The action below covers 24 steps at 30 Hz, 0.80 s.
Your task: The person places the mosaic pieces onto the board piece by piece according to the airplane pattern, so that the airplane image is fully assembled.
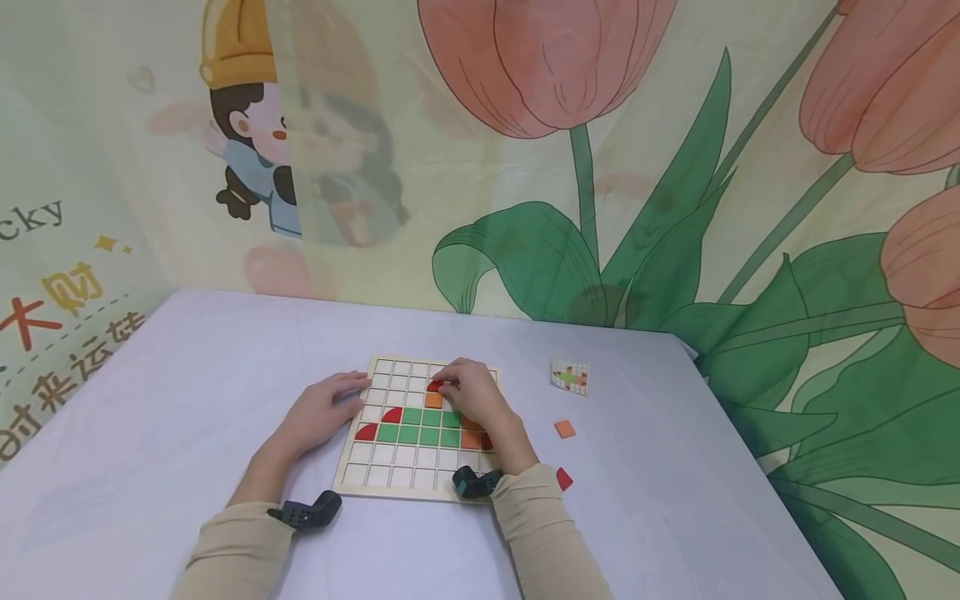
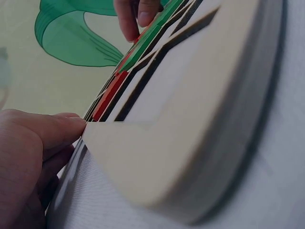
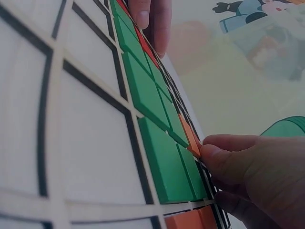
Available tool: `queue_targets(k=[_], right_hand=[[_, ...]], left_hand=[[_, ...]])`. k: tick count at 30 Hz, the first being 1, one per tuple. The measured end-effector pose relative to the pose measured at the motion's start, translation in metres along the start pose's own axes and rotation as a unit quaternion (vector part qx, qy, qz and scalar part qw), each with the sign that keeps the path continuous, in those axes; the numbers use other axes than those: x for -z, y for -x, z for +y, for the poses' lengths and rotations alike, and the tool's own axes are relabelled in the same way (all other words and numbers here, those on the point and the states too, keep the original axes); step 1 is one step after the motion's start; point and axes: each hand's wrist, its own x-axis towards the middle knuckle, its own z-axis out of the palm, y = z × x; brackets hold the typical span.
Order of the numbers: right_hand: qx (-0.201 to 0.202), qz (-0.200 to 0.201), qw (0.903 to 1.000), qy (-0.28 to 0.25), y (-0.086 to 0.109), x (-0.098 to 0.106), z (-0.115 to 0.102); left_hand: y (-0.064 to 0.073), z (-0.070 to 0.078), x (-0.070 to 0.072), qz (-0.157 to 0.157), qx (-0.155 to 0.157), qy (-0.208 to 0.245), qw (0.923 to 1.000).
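On the white table lies a wooden grid board (image 1: pixel 397 495). Green square tiles (image 1: pixel 429 436) fill two rows across its middle, with red quarter-round tiles (image 1: pixel 366 432) at their left ends. Orange tiles (image 1: pixel 470 438) sit at the right of these rows, partly behind the right wrist. Higher up, my right hand (image 1: pixel 474 392) pinches a red quarter-round tile (image 1: pixel 432 387) just above a single orange tile (image 1: pixel 433 401). That red tile is hidden in the right wrist view. My left hand (image 1: pixel 322 408) rests against the board's left edge, its fingers fairly straight.
Right of the board lie a small printed pattern card (image 1: pixel 570 377), a loose orange square (image 1: pixel 565 429) and a loose red piece (image 1: pixel 564 478). Each wrist wears a black camera band (image 1: pixel 307 511). A printed cloth wall (image 1: pixel 360 275) stands behind the table.
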Motion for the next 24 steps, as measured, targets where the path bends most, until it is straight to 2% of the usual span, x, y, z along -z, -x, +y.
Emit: queue_targets(k=[16, 24], right_hand=[[-0.041, 0.02, 0.9989, 0.012, -0.0019, -0.0028, -0.0009], [-0.036, 0.021, 0.999, 0.016, -0.0023, -0.0035, 0.0001]], left_hand=[[0.0005, 0.0009, -0.0005, 0.007, -0.01, 0.007, 0.9999], [0.0007, 0.0009, -0.0006, 0.003, -0.007, 0.005, 1.0]])
